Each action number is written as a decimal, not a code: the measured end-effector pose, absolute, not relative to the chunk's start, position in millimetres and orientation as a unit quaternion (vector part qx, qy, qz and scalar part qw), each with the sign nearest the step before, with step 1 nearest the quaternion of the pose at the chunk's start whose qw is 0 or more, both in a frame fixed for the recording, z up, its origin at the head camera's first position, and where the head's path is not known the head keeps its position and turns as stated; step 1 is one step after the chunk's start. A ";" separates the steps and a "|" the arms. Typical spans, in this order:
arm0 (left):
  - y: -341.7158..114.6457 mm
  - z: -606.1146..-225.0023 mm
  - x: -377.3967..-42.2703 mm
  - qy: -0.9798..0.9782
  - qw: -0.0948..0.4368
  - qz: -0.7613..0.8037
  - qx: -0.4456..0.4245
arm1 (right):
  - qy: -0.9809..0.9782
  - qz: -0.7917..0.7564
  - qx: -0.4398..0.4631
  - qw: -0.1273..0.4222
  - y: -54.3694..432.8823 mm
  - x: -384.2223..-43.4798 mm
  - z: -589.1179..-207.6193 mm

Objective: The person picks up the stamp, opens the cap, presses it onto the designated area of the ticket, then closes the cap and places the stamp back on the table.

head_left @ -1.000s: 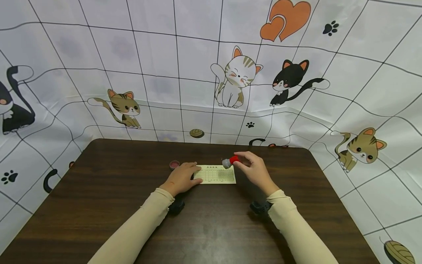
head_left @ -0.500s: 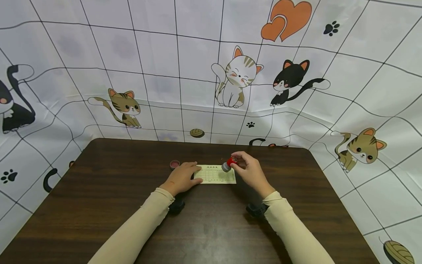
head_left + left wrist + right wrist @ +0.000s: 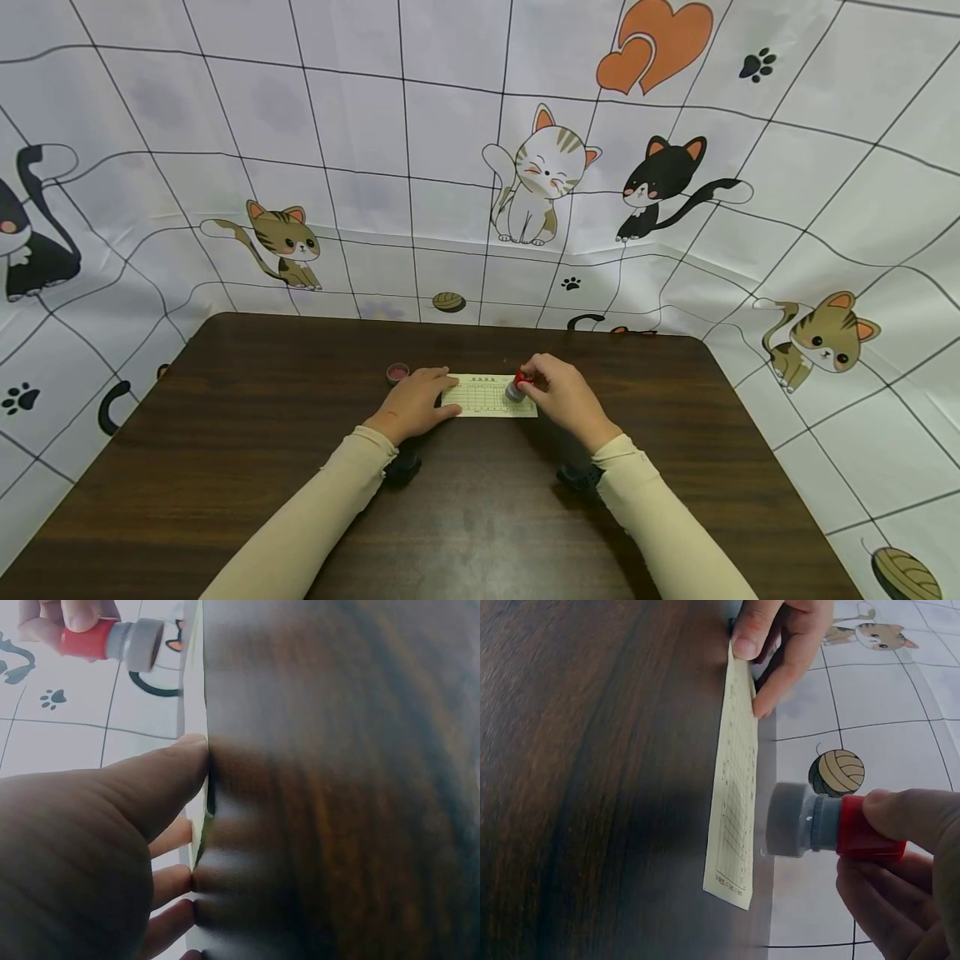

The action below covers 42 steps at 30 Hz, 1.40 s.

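A pale yellow printed form with a grid lies flat on the table. My left hand rests on its left end, thumb and fingers spread and holding the sheet down. In the right wrist view, my right hand pinches a stamp by its red handle between thumb and fingers. The stamp's wide grey end faces the form's right part, a small gap above the paper. In the left wrist view, the stamp also appears clear of the sheet. Its stamping face is hidden in the head view.
A small round ink pad with dark red content stands just beyond my left hand. The dark wooden table ends at a wall hanging with cat drawings behind it. A dark wrist device sits under each forearm.
My right hand has moved slightly left and down, tilting the stamp from nearly sideways to more upright and bringing its grey end closer to the form. My left hand has stayed put.
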<state>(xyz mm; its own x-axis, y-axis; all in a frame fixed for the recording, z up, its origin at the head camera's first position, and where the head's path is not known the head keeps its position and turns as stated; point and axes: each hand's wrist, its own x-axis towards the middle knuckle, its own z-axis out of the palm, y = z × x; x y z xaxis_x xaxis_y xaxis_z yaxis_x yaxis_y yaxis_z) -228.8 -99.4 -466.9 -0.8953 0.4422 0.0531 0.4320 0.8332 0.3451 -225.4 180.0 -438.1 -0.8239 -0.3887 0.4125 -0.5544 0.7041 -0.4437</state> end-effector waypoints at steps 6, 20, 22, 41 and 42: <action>-99.2 -468.0 -228.9 0.958 0.015 0.173 0.228 | -0.915 0.266 0.265 0.147 178.5 -224.4 -440.3; -100.4 -465.7 -229.4 0.958 0.014 0.177 0.226 | -0.936 0.241 0.230 0.111 168.9 -222.1 -445.3; -100.5 -465.3 -229.5 0.957 0.017 0.181 0.225 | -0.937 0.239 0.228 0.111 167.8 -221.6 -444.3; -100.5 -462.3 -231.6 0.956 0.032 0.190 0.222 | -0.936 0.257 0.211 0.118 163.9 -217.0 -445.5; -100.7 -462.1 -231.7 0.956 0.033 0.190 0.222 | -0.935 0.257 0.211 0.119 163.7 -217.1 -445.5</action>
<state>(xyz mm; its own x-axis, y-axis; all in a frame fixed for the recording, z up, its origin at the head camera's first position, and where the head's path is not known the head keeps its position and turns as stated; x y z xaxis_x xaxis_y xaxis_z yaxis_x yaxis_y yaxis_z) -231.7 -100.7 -462.1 -0.8995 0.4363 0.0219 0.4114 0.8291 0.3785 -217.1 163.7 -445.5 -0.8824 -0.3345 0.3309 -0.4567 0.7784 -0.4308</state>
